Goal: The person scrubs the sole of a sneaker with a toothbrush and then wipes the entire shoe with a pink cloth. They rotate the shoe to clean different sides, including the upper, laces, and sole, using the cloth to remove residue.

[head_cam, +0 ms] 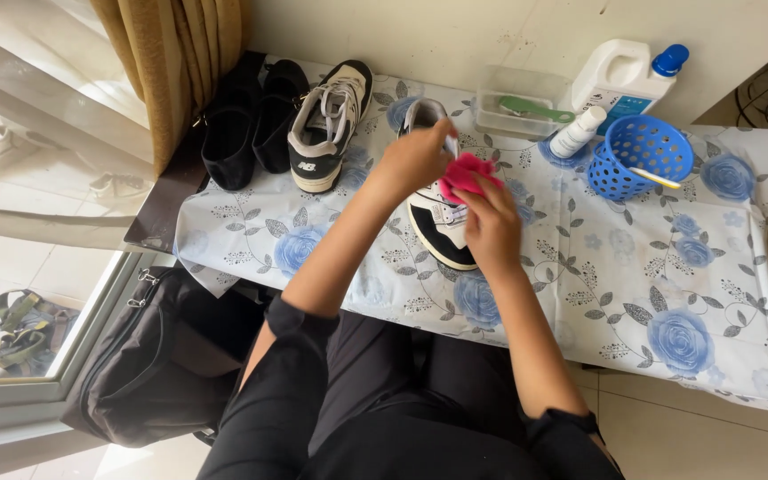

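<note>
While my left hand (417,158) grips the black-and-white sneaker (438,213) on the tabletop (668,267), my right hand (491,222) clenches a pink cloth (466,173) against it.

Both arms reach up from the bottom centre of the frame toward the upper middle, bare from rolled black sleeves near the elbows. Left forearm angles up and to the right; left hand (417,156) is at upper centre, fingers curled closed, wrist slightly bent. Right forearm rises from lower right, leaning left; right hand (491,222) sits just below and right of the left, back of hand to the camera, fingers bunched in a pinch, fingertips probably tucked under, hidden from view.
</note>
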